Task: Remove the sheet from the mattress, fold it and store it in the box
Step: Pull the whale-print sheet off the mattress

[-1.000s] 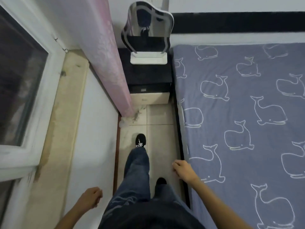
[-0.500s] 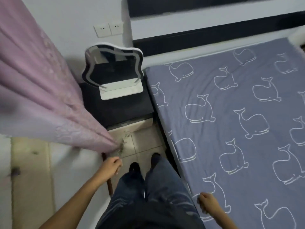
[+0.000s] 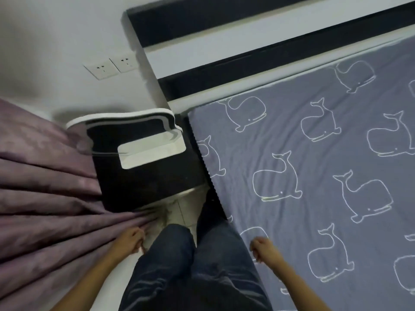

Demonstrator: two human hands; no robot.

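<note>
A grey-blue sheet [image 3: 314, 167] printed with white whale outlines lies flat over the mattress and fills the right side of the view. Its near-left corner sits beside the nightstand, and its left edge runs down toward my legs. My right hand [image 3: 261, 245] hangs over that left edge with loosely curled fingers and holds nothing. My left hand [image 3: 130, 240] hangs by the curtain hem, also loosely curled and holding nothing. No box is in view.
A black nightstand [image 3: 148, 182] with a standing mirror [image 3: 134, 133] fills the gap between curtain and bed. A mauve curtain [image 3: 45, 198] spreads along the left. The black-and-white headboard [image 3: 224, 70] runs behind the mattress. Wall sockets [image 3: 112, 65] sit above. My legs stand on the narrow tiled strip [image 3: 177, 209].
I have walked up the aisle toward the nightstand and the head of the bed, and the view has tilted. Both hands swung with the walk and hold nothing.
</note>
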